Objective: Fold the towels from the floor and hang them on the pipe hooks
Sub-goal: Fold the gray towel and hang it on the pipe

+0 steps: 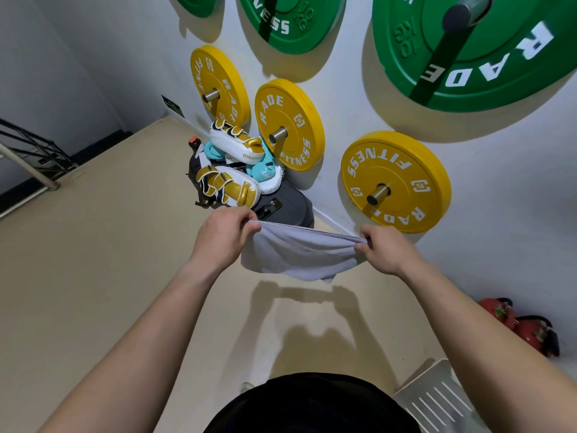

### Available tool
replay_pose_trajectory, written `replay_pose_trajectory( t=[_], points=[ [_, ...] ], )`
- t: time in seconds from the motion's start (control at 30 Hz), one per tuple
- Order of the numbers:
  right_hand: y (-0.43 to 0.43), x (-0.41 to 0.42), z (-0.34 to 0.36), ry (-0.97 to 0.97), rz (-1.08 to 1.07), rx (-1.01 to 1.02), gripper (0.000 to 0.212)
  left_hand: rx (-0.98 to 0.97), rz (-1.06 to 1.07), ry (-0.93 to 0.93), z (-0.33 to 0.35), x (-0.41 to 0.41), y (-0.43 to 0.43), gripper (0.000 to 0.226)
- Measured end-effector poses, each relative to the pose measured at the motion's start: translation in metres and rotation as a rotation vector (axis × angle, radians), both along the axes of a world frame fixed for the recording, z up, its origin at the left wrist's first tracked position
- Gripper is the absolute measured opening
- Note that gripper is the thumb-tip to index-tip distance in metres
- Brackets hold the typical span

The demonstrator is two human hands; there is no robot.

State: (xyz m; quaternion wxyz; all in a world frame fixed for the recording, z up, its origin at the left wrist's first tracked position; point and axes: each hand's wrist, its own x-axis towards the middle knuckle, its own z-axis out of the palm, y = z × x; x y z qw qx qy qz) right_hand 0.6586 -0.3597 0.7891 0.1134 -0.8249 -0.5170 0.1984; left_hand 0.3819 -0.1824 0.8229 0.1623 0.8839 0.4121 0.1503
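A pale grey towel (296, 254) hangs in the air in front of me, stretched by its top edge between both hands. My left hand (223, 235) pinches the left top corner and my right hand (385, 250) pinches the right top corner. The cloth sags below the taut edge and looks doubled over. Metal pipe pegs (377, 194) stick out of the white wall beyond the towel, each carrying a weight plate. Another peg (277, 135) sits further back.
Yellow plates (396, 179) and green plates (468, 48) hang on the wall. White-and-gold boxing pads (228, 185) lie on a dark bag (287, 204) by the wall. Red fire extinguishers (527, 326) and a white slotted box (440, 398) are at the right. Beige floor (109, 260) spreads to the left.
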Motion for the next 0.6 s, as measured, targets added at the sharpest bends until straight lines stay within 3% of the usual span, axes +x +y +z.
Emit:
replay_pose_trajectory(
  t=[0.13, 0.27, 0.37, 0.5, 0.6],
  points=[
    [-0.002, 0.002, 0.011, 0.27, 0.014, 0.075, 0.026, 0.006, 0.177, 0.014, 0.001, -0.003, 0.005, 0.017],
    [-0.001, 0.003, 0.008, -0.123, -0.136, -0.013, 0.026, 0.004, 0.029, -0.072, 0.01, 0.005, -0.008, 0.012],
    [0.002, 0.0, 0.012, -0.132, -0.2, -0.008, 0.016, -0.082, 0.04, -0.163, 0.008, 0.013, -0.014, 0.01],
    [0.002, -0.005, 0.019, 0.075, -0.214, 0.281, 0.017, -0.199, 0.173, -0.224, -0.01, 0.005, -0.008, 0.009],
    [-0.001, -0.004, 0.021, 0.265, -0.208, 0.34, 0.017, -0.223, 0.237, -0.294, -0.018, -0.004, -0.005, 0.007]
  ],
)
